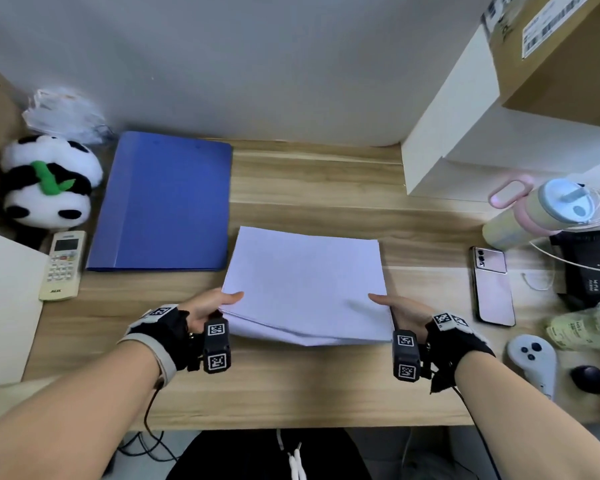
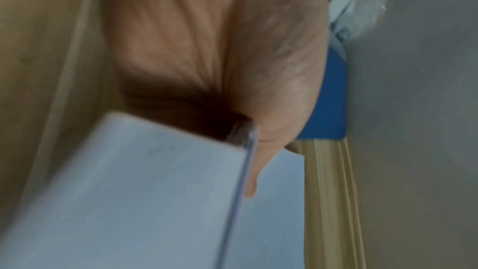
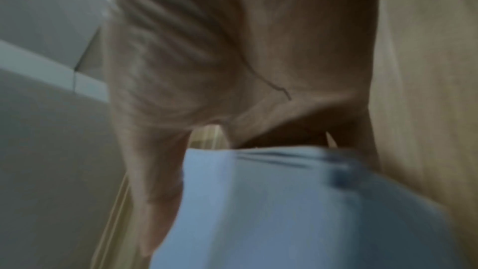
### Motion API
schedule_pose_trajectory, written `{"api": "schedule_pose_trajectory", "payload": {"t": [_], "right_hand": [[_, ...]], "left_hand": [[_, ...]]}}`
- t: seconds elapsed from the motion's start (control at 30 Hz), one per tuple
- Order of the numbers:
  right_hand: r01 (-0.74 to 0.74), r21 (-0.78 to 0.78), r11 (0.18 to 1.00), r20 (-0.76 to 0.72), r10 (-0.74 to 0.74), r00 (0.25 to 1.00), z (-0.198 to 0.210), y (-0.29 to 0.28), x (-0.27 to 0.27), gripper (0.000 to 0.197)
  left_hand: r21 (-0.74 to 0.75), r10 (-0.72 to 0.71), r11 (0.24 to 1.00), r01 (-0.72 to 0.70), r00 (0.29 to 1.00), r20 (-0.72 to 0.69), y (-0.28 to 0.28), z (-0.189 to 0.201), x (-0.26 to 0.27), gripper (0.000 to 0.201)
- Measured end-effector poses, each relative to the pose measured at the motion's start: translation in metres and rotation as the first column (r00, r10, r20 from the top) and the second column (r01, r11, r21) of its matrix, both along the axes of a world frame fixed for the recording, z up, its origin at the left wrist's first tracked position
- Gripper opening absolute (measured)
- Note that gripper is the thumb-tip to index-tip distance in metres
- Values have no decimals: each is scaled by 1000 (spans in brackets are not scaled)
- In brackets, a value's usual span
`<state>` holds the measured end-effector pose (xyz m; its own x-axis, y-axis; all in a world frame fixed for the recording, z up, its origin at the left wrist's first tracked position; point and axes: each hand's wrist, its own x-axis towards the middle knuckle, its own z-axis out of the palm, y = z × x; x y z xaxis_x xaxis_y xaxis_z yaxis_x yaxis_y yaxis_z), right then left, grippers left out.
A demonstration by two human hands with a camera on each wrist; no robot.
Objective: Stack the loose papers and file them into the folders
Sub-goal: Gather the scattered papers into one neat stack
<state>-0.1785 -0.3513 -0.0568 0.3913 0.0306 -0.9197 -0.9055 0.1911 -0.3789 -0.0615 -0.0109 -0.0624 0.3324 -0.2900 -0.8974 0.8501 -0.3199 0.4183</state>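
Note:
A stack of white papers (image 1: 305,282) is held just above the middle of the wooden desk (image 1: 291,386), its near edge sagging. My left hand (image 1: 219,301) pinches its near-left corner, thumb on top and fingers underneath. My right hand (image 1: 392,303) pinches the near-right corner the same way. A shut blue folder (image 1: 163,202) lies flat to the left of the stack. In the left wrist view the thumb lies on the papers (image 2: 145,191) with the folder (image 2: 328,99) behind. The right wrist view shows the papers (image 3: 284,212) in my palm, blurred.
A panda plush (image 1: 45,181) and a remote control (image 1: 63,265) lie left of the folder. White boxes (image 1: 465,154) and a cardboard box (image 1: 561,53) stand at the back right. A phone (image 1: 492,285), a pink bottle (image 1: 534,209), a controller (image 1: 534,355) and a black box (image 1: 589,261) crowd the right side.

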Motion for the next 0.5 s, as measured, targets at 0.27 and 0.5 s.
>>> {"api": "schedule_pose_trajectory", "payload": {"t": [0.27, 0.5], "right_hand": [[54, -81, 995, 6, -54, 999, 2, -2, -11, 28], [16, -244, 970, -7, -18, 1000, -8, 10, -7, 47]], "left_hand": [[-37, 37, 999, -38, 999, -29, 1, 6, -5, 24], [78, -40, 996, 40, 999, -4, -9, 6, -11, 38]]}}
